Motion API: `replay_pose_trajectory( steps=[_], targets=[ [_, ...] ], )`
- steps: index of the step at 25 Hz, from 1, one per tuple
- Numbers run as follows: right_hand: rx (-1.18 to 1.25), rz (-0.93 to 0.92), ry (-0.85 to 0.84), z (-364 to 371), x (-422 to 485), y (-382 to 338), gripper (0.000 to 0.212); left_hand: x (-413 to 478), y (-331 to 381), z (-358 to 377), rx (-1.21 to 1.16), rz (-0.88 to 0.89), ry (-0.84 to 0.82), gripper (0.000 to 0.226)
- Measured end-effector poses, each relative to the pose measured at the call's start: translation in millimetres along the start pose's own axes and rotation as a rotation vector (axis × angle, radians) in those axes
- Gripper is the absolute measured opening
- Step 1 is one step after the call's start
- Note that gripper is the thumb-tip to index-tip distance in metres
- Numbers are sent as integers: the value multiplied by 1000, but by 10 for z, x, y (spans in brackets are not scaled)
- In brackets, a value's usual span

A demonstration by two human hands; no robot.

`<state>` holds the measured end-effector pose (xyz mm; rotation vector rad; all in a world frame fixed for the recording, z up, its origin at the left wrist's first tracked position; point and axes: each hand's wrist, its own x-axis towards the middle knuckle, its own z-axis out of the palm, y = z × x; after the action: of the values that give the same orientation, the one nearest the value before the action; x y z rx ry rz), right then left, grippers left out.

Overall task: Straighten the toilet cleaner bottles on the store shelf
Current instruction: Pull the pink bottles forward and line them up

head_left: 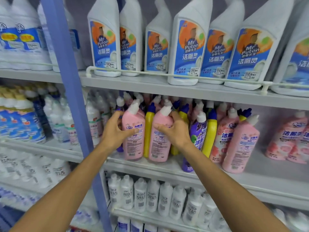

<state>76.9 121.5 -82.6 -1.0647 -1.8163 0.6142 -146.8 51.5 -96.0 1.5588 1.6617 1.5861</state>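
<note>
Middle shelf (167, 166), grey metal, front edge: two pink plastic toilet cleaner bottles with angled white caps, side by side, both standing on their bases.

- left pink bottle (133, 143): pale label with blue print and fine text, barcode near the base. Roughly upright.
- right pink bottle (158, 144): same shape and label, barcode low. Roughly upright, base just beside its neighbour's.
- slim yellow plastic bottle with a blue cap (148, 131) stands between them, one row back, touching both.

Hands:
- left hand (113, 131) grips the left pink bottle from its left side. Thumb lies across the front label, fingers spread and curled round the shoulder and back.
- right hand (175, 131) grips the right pink bottle from its right side. Thumb is on the front over the label, fingers curled over the shoulder just below the cap.

Same shelf, to the right: purple bottle with a white cap (199, 131), second yellow bottle (210, 136), then more pink bottles with white caps (240, 144), leaning at mixed angles. Rows behind are packed tight, with pink, purple and yellow mixed.

Shelf above: large white bottles with blue-and-orange "Mr Puton" labels (184, 52) behind a white rail. Some are turned off square.

Shelf below: row of white bottles (150, 196).

Blue metal upright (66, 81) separates this bay from the one on the left.
</note>
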Motion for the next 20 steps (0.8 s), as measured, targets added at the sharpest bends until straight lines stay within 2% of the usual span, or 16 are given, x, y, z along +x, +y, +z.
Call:
replay_pose_trajectory(
  steps=[3,5,9,16,20],
  targets=[
    [43,-56,49,-316,-70,-204,58,-89,318,-39,-5,69,-43,58],
    [58,-66,20,-533,-181,-223,57,-185,546,49,26,105,-98,61],
    [69,-41,6,-1107,-490,44,52,-446,905,565,30,118,-216,60],
    [-19,3,64,-2867,-734,812,36,-673,1567,2323,-82,156,-335,60],
    [-51,38,75,-3880,-772,1421,42,-718,1883,3525,-152,140,-375,65]
  ],
)
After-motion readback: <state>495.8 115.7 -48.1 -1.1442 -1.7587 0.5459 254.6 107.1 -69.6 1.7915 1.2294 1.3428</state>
